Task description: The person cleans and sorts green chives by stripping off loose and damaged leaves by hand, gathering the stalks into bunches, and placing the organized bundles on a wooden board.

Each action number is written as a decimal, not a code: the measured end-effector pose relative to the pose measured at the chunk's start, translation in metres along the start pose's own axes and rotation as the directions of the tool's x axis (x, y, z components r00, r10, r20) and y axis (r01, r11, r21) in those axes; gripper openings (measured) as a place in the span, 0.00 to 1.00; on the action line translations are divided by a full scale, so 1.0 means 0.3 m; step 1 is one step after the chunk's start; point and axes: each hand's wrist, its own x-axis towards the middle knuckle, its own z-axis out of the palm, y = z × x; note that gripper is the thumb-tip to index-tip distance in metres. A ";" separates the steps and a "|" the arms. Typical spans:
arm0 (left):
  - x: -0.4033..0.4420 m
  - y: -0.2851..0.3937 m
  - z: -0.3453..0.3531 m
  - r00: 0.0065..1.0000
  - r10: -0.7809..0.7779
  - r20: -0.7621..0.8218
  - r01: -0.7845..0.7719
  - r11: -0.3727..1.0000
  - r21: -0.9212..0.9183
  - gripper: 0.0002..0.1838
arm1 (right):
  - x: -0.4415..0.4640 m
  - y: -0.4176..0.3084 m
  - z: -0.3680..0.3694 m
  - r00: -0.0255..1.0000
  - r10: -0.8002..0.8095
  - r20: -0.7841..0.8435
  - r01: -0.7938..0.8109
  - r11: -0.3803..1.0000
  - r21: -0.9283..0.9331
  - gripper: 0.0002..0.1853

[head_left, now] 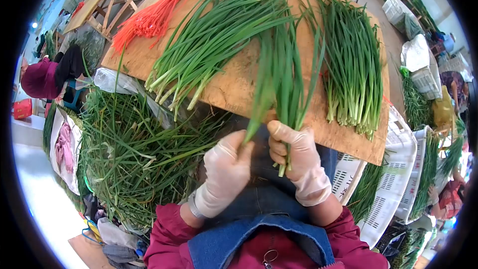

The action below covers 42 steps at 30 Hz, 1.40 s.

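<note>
Gloved in white, my right hand [300,157] is closed around the lower stems of a small bunch of garlic chives [290,84]. The stem ends poke out below its fingers, and the leaves reach up over the table. My left hand [226,172], also gloved, pinches a few blurred green leaves [259,107] just left of that bunch. Beyond my hands, a loose pile of garlic chives [219,35] lies on the wooden table [231,87]. A neater heap of chives [352,65] lies at the right, stem ends toward me.
Red plastic ties [162,10] lie at the table's far left. A large heap of loose leaves [134,154] fills the space left of my lap. White crates [393,179] with chives stand at the right. A person in purple [42,77] is at the far left; others are at right.
</note>
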 end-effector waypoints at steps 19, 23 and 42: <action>-0.091 -0.002 -0.170 0.963 0.082 -0.256 -0.095 0.995 -0.042 0.03 | 0.032 0.029 -0.002 0.999 0.040 -0.025 -0.036 0.992 0.124 0.11; -0.134 -0.132 -0.394 0.659 -0.292 -0.693 0.260 0.953 -0.154 0.06 | 0.029 0.001 -0.027 0.997 0.015 0.070 -0.033 0.965 0.261 0.15; 0.371 -0.207 -0.102 0.958 0.254 0.131 -0.218 0.353 0.910 0.05 | 0.107 -0.019 -0.064 0.851 0.160 0.501 -0.437 0.745 0.504 0.19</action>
